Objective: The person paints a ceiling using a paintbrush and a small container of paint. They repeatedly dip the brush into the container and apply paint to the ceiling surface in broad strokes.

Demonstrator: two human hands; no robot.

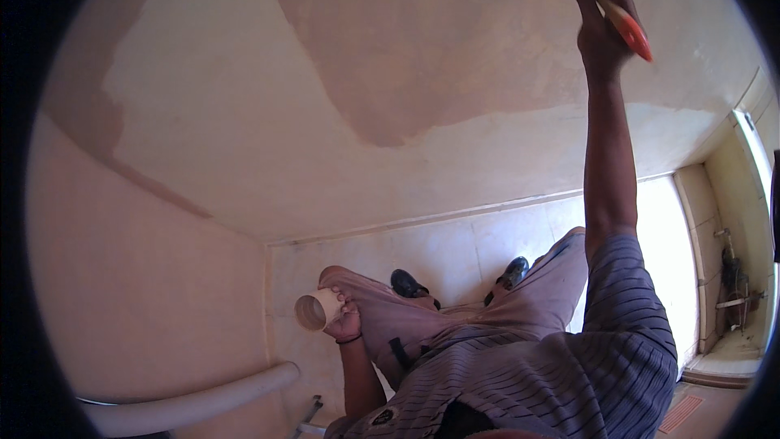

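My right hand is raised high against the wall, gripping a paintbrush with an orange-red handle; its pale bristle head touches the wall at the top edge of view. A darker patch of wall spreads left of the brush. My left hand hangs low by my thigh, wrapped around a small cream cup whose open mouth faces left. A dark band circles that wrist.
Pale tiled floor lies below, with my two dark shoes on it. A grey pipe curves along the lower left. A bright doorway and pipework stand at the right.
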